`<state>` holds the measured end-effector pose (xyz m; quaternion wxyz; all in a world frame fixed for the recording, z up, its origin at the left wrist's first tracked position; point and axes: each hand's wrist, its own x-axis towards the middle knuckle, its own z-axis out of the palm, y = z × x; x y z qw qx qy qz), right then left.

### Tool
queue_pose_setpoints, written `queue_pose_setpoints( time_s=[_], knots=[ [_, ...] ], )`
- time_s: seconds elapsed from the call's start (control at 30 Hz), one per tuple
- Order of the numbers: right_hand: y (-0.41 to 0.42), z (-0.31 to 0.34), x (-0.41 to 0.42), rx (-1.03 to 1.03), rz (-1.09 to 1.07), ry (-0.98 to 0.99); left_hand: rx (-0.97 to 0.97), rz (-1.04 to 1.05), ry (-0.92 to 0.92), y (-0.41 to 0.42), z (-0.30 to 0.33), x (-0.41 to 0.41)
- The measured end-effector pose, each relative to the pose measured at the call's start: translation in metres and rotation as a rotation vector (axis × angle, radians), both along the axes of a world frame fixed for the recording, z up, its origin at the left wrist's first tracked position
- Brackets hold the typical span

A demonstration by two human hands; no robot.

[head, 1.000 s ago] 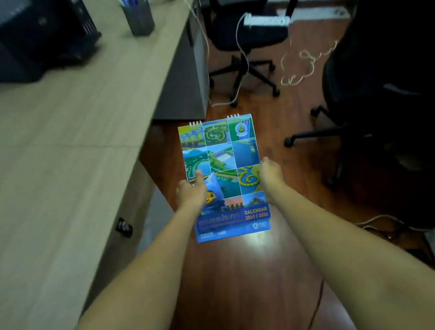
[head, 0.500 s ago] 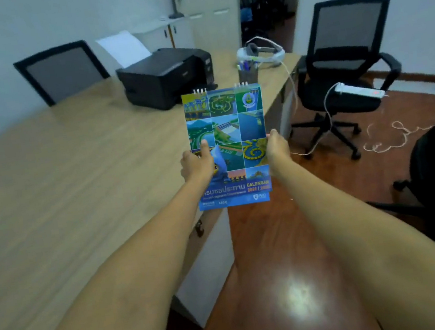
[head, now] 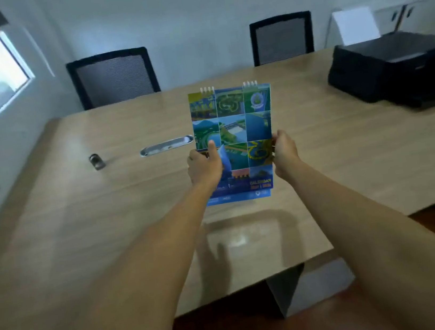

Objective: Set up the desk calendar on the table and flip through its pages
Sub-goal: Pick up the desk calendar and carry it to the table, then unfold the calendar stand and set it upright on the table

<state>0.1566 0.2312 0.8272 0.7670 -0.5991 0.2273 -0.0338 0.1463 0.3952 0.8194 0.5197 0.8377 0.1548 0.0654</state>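
While both arms reach forward, the calendar point(head: 234, 134) stands upright in the air above the tabletop point(head: 105, 208), left hand point(head: 204, 166) and right hand point(head: 284, 152) each closing a grip on its lower side edges.

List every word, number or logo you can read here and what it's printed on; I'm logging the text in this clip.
"CALENDAR": yellow letters near the bottom right of the desk calendar cover, held between the left hand and right hand.
Year numbers beneath it: too blurred to read.
Large title and small logos along the cover's bottom strip: blurred, unreadable.
Printer: no legible text.
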Motion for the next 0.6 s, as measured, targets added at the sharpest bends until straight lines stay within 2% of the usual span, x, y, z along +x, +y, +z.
queue_pose_setpoints(
  time_s=[0.27, 0.47, 0.6],
  knots=[
    [0.149, -0.016, 0.012, 0.081, 0.252, 0.063, 0.012, 0.256, 0.014, 0.132, -0.021, -0.034],
    [0.194, -0.012, 0.027, 0.041, 0.342, 0.055, -0.02, 0.337, -0.074, 0.157, -0.04, -0.049],
    [0.197, -0.007, 0.038, -0.002, 0.405, 0.012, -0.064, 0.306, -0.101, 0.152, -0.053, -0.059]
  ],
)
